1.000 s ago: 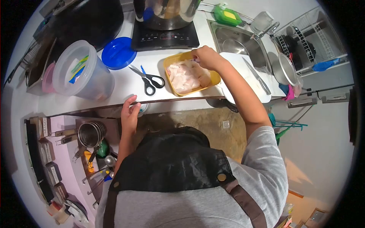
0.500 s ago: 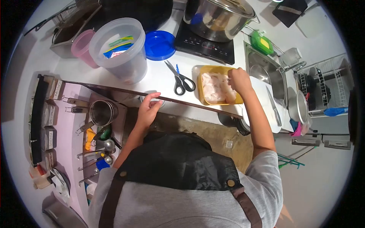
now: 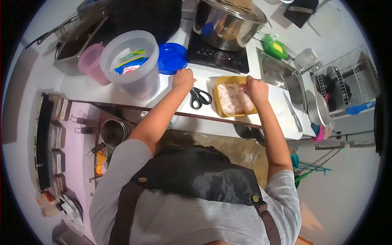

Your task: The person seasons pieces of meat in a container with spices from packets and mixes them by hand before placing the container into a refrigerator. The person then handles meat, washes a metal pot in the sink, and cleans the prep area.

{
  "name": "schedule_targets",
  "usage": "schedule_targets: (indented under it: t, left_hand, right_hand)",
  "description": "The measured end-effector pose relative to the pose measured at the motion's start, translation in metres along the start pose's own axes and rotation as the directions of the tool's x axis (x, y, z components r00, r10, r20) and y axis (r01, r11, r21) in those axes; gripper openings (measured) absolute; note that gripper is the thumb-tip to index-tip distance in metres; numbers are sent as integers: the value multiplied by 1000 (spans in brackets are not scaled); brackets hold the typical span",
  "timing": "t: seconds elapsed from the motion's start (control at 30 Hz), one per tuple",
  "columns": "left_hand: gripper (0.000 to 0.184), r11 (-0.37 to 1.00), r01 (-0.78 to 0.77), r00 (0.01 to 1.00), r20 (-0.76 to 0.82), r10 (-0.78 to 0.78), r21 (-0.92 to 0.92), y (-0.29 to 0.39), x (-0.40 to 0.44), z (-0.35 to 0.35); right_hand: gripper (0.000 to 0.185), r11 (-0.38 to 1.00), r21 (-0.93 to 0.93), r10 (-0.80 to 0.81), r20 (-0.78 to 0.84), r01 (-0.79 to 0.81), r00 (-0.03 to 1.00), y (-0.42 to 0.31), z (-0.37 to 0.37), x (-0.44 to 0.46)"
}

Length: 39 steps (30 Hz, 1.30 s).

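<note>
My left hand [image 3: 183, 79] is closed over the blades of the black-handled scissors [image 3: 200, 99], which lie on the white counter with their handles towards me. The hand hides most of the blades. My right hand [image 3: 256, 90] is closed at the right side of a yellow rectangular container [image 3: 219, 107]. Its fingertips reach over the rim to the pale raw meat pieces [image 3: 232, 98] inside and seem to pinch one piece. The fingers partly hide that contact.
Left stand a clear bucket [image 3: 149, 79] holding packets, a blue lid [image 3: 171, 57] and a pink pitcher [image 3: 90, 65]. A steel pot [image 3: 228, 28] sits on the induction cooker [image 3: 218, 57]. Right are a knife [image 3: 293, 110] on a white cutting board [image 3: 277, 107] and a sink [image 3: 277, 61].
My left hand has moved from the counter's front edge up and right onto the scissors, and its fingers have closed. My right hand stays at the container. The view has shifted slightly.
</note>
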State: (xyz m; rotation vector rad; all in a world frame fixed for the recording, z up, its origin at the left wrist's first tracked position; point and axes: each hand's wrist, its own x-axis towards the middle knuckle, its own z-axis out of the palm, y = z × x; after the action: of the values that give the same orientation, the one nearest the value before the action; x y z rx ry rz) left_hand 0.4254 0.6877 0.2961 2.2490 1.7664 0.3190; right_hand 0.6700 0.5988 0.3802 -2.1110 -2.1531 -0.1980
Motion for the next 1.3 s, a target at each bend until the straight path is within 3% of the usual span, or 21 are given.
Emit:
schedule_targets:
  t: [0.17,0.3,0.37,0.43,0.5,0.53,0.63,0.73,0.77,0.8,0.83,0.87,0.93,0.97,1.0,1.03,1.07,1.13,1.17,1.23,1.3]
  left_hand:
    - [18,997,81,993,84,-81,-3,5,18,16]
    - [17,997,-68,995,80,66,34,8,7,-1]
    - [14,971,-124,987,-130,99,-203,8,-1,-10]
    - [12,832,-380,892,-399,213,-404,4,-5,-12]
    - [10,620,-281,957,-266,119,-733,13,-21,-26]
    - [8,550,-321,945,-302,128,-771,15,-24,-24]
    - [10,446,-342,939,-314,138,-827,26,-29,-23]
    - [13,336,-368,929,-327,173,-867,69,-48,-28]
    - [14,260,-338,939,-305,159,-904,93,-59,-29]
    - [11,212,-283,954,-253,158,-935,125,-73,-29]
    - [11,211,-279,956,-250,154,-937,156,-85,-20]
    - [10,230,-181,966,-128,225,-956,188,-97,-9]
    - [12,273,-1,921,105,374,-962,253,-126,15]
    - [15,303,80,866,217,451,-950,286,-140,27]
    - [23,391,122,748,343,568,-912,316,-149,38]
    - [28,528,-117,609,359,707,-841,344,-153,46]
    - [33,496,-195,544,328,773,-846,363,-166,61]
    - [45,303,-475,427,84,900,-826,395,-175,74]
    - [45,256,-490,409,39,912,-833,397,-174,80]
    - [37,341,-300,389,213,896,-891,389,-169,76]
    - [30,474,-278,573,252,780,-835,368,-166,67]
  right_hand:
    - [18,946,307,116,-20,-104,993,17,13,-10]
    - [17,910,395,209,-170,-128,963,18,-3,-10]
    - [21,963,122,266,-249,-242,931,7,3,-7]
    - [24,959,103,279,-191,-264,941,13,29,-4]
    - [17,943,221,302,-266,-247,915,18,48,-4]
    - [11,893,377,337,-200,-245,920,17,46,-5]
    - [11,888,376,373,-251,-265,893,17,54,-7]
    - [28,465,830,699,-131,-308,703,26,27,-18]
    - [19,215,977,634,-146,8,759,32,25,-30]
    - [15,166,976,496,-209,144,843,42,23,-44]
    - [19,-78,985,356,-118,155,927,49,5,-73]
    - [20,-161,986,311,16,36,950,60,-5,-99]
    - [15,171,975,362,-198,143,911,97,4,-159]
    - [11,139,990,473,-97,34,876,122,6,-191]
    - [10,-80,997,569,43,3,821,146,16,-224]
    - [8,13,998,696,38,-65,717,173,31,-256]
    - [10,-23,999,815,42,-41,578,204,78,-295]
    - [14,-301,950,953,296,82,64,291,144,-331]
    - [14,-402,916,914,400,11,60,332,196,-354]
    - [21,-594,780,801,597,-199,-51,410,304,-358]
    - [21,-675,654,696,718,-341,1,432,344,-323]
